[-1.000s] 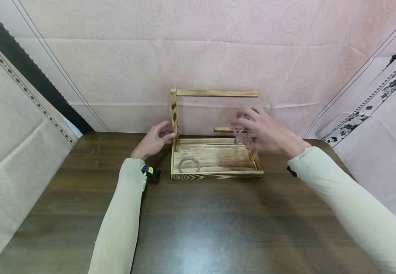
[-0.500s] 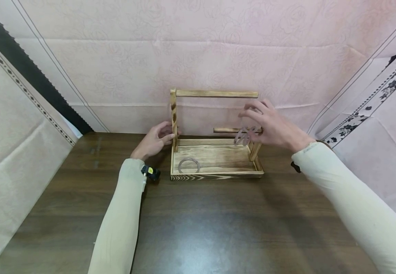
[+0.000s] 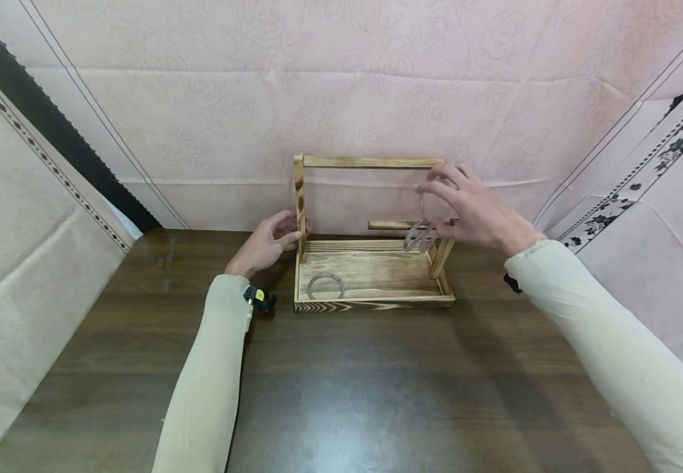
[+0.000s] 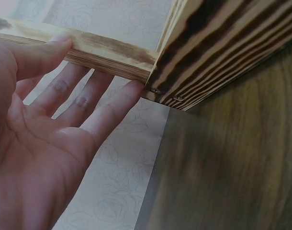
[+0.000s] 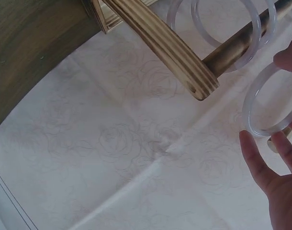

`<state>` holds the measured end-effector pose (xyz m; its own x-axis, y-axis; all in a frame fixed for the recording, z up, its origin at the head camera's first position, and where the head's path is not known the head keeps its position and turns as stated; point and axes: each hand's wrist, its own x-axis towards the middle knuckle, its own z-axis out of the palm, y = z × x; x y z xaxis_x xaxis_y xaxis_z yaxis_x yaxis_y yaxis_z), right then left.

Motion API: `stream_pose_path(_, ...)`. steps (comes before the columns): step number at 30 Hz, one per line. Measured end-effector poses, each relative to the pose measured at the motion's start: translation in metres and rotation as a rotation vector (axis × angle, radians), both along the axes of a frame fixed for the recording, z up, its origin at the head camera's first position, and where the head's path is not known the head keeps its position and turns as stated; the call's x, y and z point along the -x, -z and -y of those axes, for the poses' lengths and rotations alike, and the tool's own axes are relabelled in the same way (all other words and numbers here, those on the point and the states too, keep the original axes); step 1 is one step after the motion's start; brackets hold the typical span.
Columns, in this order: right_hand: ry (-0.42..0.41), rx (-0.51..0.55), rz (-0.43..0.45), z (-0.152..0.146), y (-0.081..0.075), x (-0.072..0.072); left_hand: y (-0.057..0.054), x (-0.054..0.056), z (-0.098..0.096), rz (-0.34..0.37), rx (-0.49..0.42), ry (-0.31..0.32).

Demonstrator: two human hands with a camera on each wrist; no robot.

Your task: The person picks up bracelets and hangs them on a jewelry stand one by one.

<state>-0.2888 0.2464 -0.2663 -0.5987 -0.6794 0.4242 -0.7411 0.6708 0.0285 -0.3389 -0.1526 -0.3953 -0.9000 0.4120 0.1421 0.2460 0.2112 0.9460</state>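
A wooden display stand has a shallow tray, a tall left post with a long upper bar, and a short right post with a lower bar. My left hand grips the left post, thumb in front and fingers behind. Between thumb and fingertips, my right hand holds a pale translucent bangle, close to the upper bar's free end. Pale bangles hang on the lower bar below this hand. Another bangle lies in the tray's left part.
The stand sits at the back of a dark wooden table. Right behind it hangs a pale pink patterned cloth. More cloth hangs at the left side and at the right.
My right hand has moved up and to the right with a bangle, away from the lower bar, uncovering more of the bangles and the short post. My left hand has stayed on its post.
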Motion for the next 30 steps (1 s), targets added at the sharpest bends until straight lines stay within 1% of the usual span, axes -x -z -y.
stream_pose_path(4,0.009,0.015,0.0,-0.003,0.001,0.004,0.001,0.0,0.0,-0.006,-0.009,0.004)
stream_pose_path(10,-0.007,0.045,-0.014,-0.007,0.0,0.008,0.002,0.001,-0.001,-0.014,-0.005,0.003)
stream_pose_path(15,-0.006,0.054,-0.014,-0.009,-0.002,0.008,0.001,0.001,-0.001,-0.01,-0.005,-0.001)
stream_pose_path(23,0.025,0.068,-0.031,-0.013,-0.007,0.006,0.001,0.001,0.0,-0.006,-0.016,0.009)
stream_pose_path(30,0.018,0.09,-0.047,-0.012,-0.006,0.008,0.002,0.0,0.0,-0.012,-0.007,0.011)
